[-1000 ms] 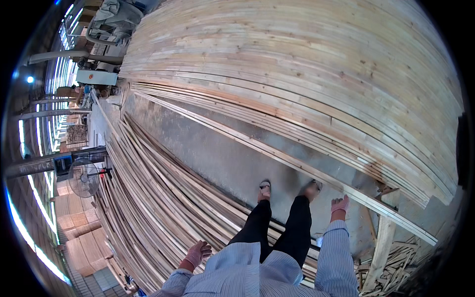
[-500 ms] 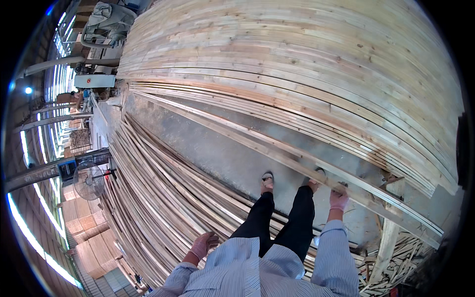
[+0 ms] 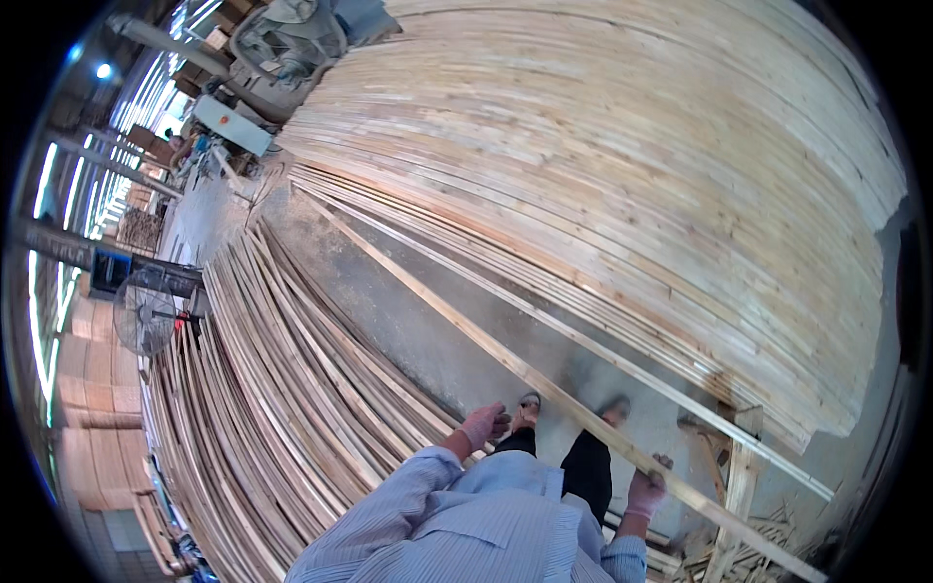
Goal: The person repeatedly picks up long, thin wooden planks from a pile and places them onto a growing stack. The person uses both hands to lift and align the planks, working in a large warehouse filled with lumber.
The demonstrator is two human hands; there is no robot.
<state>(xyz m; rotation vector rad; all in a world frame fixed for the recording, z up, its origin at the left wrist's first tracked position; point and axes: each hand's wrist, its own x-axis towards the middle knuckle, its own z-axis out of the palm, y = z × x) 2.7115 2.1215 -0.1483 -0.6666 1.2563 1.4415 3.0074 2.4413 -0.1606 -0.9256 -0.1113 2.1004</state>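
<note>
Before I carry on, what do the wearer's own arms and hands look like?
A loose, pale blue-grey, finely striped fabric left sleeve ends short of the left hand; a matching right sleeve stops before the right hand. Whether the hands are gloved, I can't tell for sure.

1. Left: a round, caged fan (image 3: pixel 144 319) just beside a dark post (image 3: pixel 53 241).
2. Near left: stacked brown blocks (image 3: pixel 99 471).
3. Far left: a pale box-shaped cabinet (image 3: pixel 233 124), a grey machine (image 3: pixel 287 44) and a bright round lamp (image 3: pixel 104 71).
4. Near right: jumbled wood offcuts (image 3: pixel 768 536).
</note>
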